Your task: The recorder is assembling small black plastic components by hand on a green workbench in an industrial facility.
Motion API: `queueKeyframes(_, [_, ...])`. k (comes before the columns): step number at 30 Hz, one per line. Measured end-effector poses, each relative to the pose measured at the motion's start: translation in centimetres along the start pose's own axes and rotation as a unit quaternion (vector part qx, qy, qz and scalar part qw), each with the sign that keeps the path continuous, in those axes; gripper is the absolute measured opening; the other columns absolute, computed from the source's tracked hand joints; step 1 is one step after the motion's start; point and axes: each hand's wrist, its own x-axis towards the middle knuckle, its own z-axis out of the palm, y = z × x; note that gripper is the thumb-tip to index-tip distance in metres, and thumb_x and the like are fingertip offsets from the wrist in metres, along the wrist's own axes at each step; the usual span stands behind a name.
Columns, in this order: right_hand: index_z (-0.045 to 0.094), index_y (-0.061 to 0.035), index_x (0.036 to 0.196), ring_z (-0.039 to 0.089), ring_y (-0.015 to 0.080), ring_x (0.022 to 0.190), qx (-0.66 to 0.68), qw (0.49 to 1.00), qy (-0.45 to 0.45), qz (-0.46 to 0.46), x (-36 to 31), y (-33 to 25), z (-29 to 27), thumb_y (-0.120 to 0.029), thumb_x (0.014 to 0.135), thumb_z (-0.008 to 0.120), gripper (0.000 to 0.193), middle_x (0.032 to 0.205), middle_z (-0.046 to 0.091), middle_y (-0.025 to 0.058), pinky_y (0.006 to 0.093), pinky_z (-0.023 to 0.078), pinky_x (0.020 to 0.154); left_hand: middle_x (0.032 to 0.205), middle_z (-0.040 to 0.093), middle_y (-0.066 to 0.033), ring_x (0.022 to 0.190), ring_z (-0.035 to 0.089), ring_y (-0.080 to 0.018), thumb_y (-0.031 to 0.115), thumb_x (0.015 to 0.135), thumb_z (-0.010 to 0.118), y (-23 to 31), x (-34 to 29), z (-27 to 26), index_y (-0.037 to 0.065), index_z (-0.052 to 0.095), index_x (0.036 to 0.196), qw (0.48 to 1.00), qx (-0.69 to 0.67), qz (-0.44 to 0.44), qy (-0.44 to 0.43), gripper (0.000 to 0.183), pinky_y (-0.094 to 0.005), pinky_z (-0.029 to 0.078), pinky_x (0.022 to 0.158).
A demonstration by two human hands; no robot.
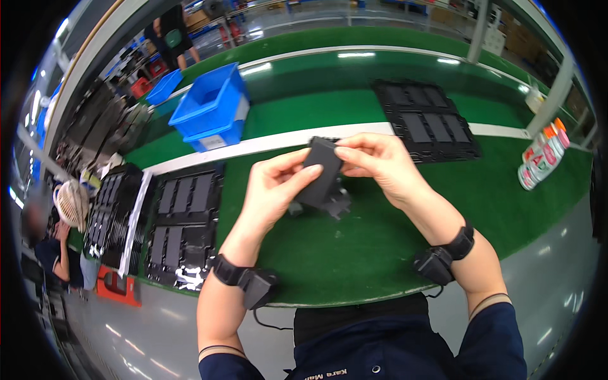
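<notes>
Both hands grip a flat dark-grey rectangular piece (322, 168), held tilted above the green work surface (310, 266). My left hand (273, 183) pinches its left side, with the thumb across the front face. At its upper right edge, my right hand (379, 163) closes thumb and fingers on it. Just below and behind the piece are small black parts with notched edges (339, 204), partly hidden by it; whether they are joined to it I cannot tell. Dark bands with black boxes circle both forearms.
Left of me lies a black tray (217, 218) with grey rectangular pieces, beside a stack of similar trays (113, 209). Another filled tray (453, 101) lies at the back right. Blue bins (209, 104) stand back left, spray bottles (543, 158) right. A person (54, 256) is at far left.
</notes>
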Motion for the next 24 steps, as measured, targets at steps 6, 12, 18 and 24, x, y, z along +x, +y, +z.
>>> queueKeyframes(6, [0.062,-0.0036,0.096,0.06,0.011,0.078,-0.018,0.999,0.043,0.004,-0.4,0.3,-0.8,-0.023,0.081,0.066,0.025,0.087,0.063,0.0037,0.0252,0.05,0.072,0.082,0.065,-0.0048,0.069,0.057,-0.0047,0.008,0.079,0.066,-0.3,0.6,0.6,-0.003,0.061,0.107,0.999,0.027,0.026,-0.034,0.031,-0.019,0.047,0.061])
queueKeyframes(12, [0.063,-0.0045,0.091,0.059,0.0082,0.078,-0.041,0.999,0.027,-0.004,-0.1,0.2,-0.1,-0.023,0.082,0.065,0.021,0.085,0.062,0.0017,0.0254,0.05,0.072,0.084,0.064,-0.0026,0.071,0.057,-0.0036,0.009,0.08,0.066,0.3,0.1,0.5,-0.001,0.06,0.11,0.998,0.018,-0.007,-0.067,0.032,-0.0177,0.046,0.064])
queueKeyframes(18, [0.063,-0.0047,0.092,0.058,0.0079,0.082,-0.057,0.998,0.012,-0.027,-0.3,-0.1,0.0,-0.022,0.084,0.063,0.019,0.086,0.062,0.001,0.0261,0.05,0.074,0.079,0.062,0.0009,0.068,0.054,-0.0023,0.01,0.08,0.066,-0.3,0.3,0.4,-0.001,0.061,0.109,0.998,-0.005,0.008,-0.058,0.032,-0.0168,0.044,0.061])
queueKeyframes(24, [0.059,-0.0068,0.108,0.059,0.01,0.089,-0.047,0.999,-0.024,0.004,-0.5,-1.1,0.9,-0.024,0.085,0.061,0.029,0.096,0.061,0.0012,0.0242,0.048,0.076,0.075,0.057,0.0034,0.064,0.05,-0.0016,0.013,0.081,0.065,2.0,-0.9,-1.1,0.0,0.059,0.112,0.996,0.085,0.04,0.013,0.034,-0.0173,0.042,0.057])
